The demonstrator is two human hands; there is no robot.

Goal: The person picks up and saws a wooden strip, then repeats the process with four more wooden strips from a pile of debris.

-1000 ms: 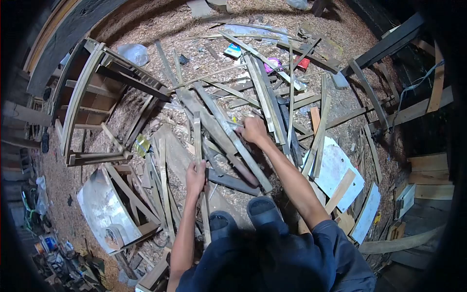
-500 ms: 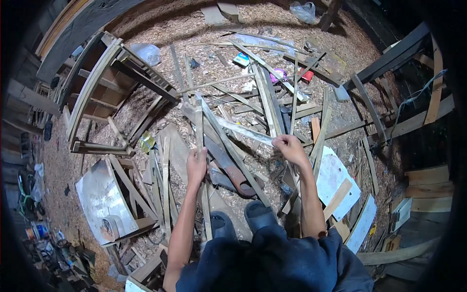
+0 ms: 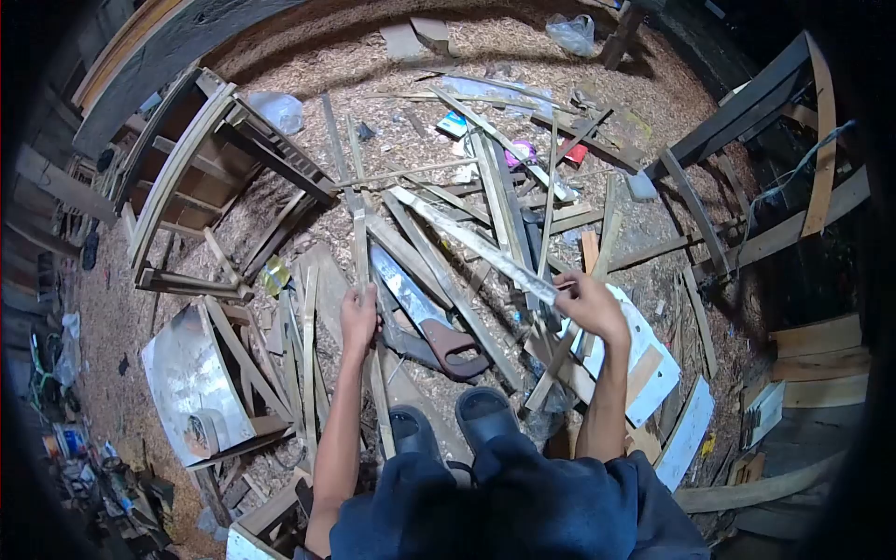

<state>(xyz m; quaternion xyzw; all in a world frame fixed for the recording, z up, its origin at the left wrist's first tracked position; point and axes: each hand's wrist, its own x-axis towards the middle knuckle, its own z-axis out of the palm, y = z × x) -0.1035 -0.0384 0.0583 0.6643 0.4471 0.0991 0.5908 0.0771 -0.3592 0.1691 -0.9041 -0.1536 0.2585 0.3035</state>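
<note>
My left hand (image 3: 359, 320) is closed around a long thin wooden strip (image 3: 361, 247), which stretches away from my legs. A pale, whitish strip (image 3: 476, 243) is pinched at its near end in my right hand (image 3: 590, 306) and slants up to the left. Between my hands, on the littered ground, lies a handsaw (image 3: 403, 289) with a brown handle. A longer wooden strip (image 3: 453, 289) rests just right of the saw, under the pale strip. My feet in dark sandals (image 3: 485, 415) are at the bottom centre.
A wooden frame (image 3: 177, 191) stands at the left, above a pale box-like piece (image 3: 182, 383). White boards (image 3: 644, 359) lie at the right, below dark timber framing (image 3: 747, 107). Scattered strips and a red packet (image 3: 574, 155) are on the wood chips (image 3: 317, 56).
My right hand has moved right and slightly down with the pale strip, which now slants more steeply. My left hand has shifted slightly left with its strip. More of the saw shows.
</note>
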